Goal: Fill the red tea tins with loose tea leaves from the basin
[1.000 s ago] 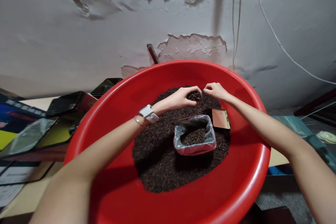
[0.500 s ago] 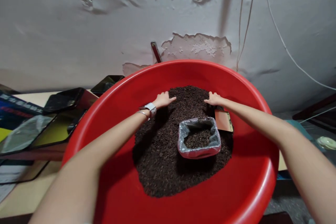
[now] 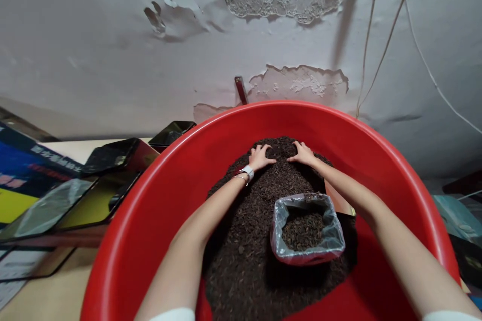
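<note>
A large red tub holds a heap of dark, dry loose leaves that look like tea. Over the far end of the heap, my left hand and my right hand face each other with a short gap between them. Fingers and thumbs on both are spread and curved, touching the leaves or just above them. Nearer to me, a box lined with a clear plastic bag sits on the heap, partly filled with the same leaves. An orange-tan panel lies beside it, partly hidden by my right forearm.
Left of the tub, a table carries dark open boxes, one with a plastic liner, and a blue and yellow printed box. Behind stands a peeling wall with hanging cords. Teal material lies at right.
My hands have come closer together over the far end of the heap, their fingers now more spread. The view has shifted, so the tub appears larger and lower.
</note>
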The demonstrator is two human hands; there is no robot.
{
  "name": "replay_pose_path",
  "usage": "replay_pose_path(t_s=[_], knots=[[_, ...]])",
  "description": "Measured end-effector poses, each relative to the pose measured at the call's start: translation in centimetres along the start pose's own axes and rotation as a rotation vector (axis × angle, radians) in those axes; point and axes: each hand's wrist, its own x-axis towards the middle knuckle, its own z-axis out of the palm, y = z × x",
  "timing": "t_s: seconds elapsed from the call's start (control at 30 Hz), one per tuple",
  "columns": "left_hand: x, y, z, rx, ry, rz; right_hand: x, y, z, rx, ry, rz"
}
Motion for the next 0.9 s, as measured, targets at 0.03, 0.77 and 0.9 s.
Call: replay_pose_path(t_s=[0.03,0.77,0.9], knots=[[-0.2,0.7,0.1,0.024,-0.022,0.059,-0.3,-0.4,-0.2,-0.023,-0.016,-0.037],[-17.9,11.9,-12.3,-0.627,-0.096,0.668,-13.6,-2.6,-15.6,0.113,0.315,-0.290],[-18.9,12.7,-12.9,-0.563,-0.076,0.699,-14.7,-2.4,-15.1,0.154,0.311,-0.268]])
